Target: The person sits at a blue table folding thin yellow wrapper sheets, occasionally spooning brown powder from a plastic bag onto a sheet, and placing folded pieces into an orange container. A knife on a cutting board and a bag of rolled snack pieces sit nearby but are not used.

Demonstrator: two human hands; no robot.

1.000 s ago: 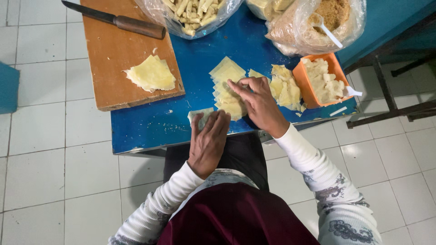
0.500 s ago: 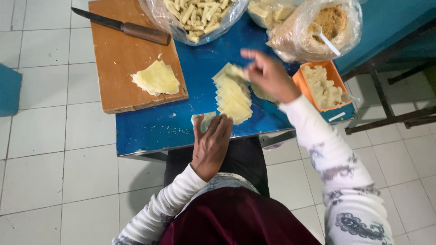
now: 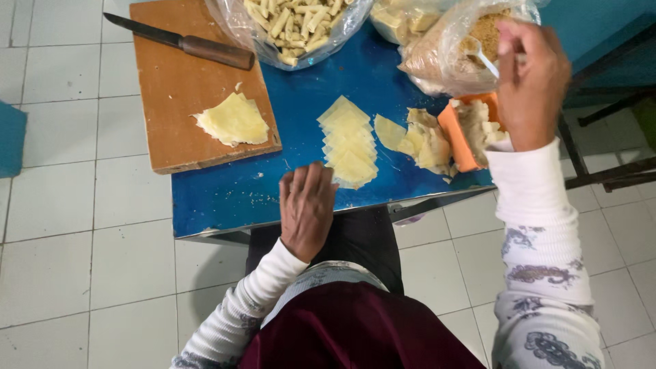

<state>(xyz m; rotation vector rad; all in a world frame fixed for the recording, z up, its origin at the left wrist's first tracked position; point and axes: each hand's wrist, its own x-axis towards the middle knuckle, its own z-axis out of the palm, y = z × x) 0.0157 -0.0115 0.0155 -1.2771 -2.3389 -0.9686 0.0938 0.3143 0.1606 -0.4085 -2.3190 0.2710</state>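
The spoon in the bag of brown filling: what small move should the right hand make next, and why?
Probably lift the spoon out and carry it to the left hand. The right hand grips its white handle inside the bag of brown filling, while the left hand waits at the near edge of the blue table, below the stack of wrappers.
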